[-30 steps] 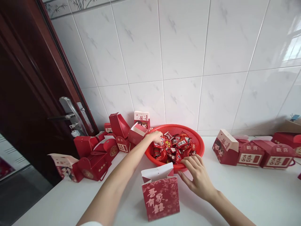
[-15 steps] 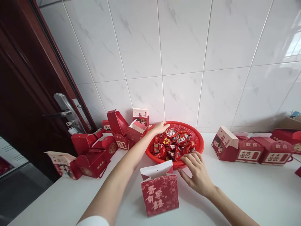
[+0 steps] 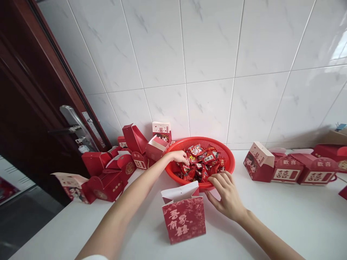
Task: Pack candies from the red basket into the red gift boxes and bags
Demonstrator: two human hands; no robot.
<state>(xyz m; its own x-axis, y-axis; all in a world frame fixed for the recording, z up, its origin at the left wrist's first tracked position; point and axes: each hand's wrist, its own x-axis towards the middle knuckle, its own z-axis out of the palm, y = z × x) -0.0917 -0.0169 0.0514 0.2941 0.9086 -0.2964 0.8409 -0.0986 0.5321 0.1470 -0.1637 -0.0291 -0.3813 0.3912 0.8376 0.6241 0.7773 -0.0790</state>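
Note:
A red plastic basket (image 3: 230,159) of wrapped candies (image 3: 202,162) stands against the tiled wall. My left hand (image 3: 179,157) reaches over its left side, fingers curled down on the candies; what they hold, if anything, is hidden. My right hand (image 3: 224,191) rests at the basket's near right rim, fingers bent over the edge and thumb apart below, with nothing seen in it. In front of the basket an upright red paper box (image 3: 184,220) stands with its top open, between my forearms.
Several red boxes (image 3: 108,182) crowd the table's left side by a dark door (image 3: 32,90) with a metal handle. More closed boxes (image 3: 287,168) line the right, with a brown carton (image 3: 334,138) behind. White tiles (image 3: 208,43) rise behind the table.
My left hand has moved from the basket's far rim down and left onto the candies, its fingers now curled. My right hand stays at the near rim.

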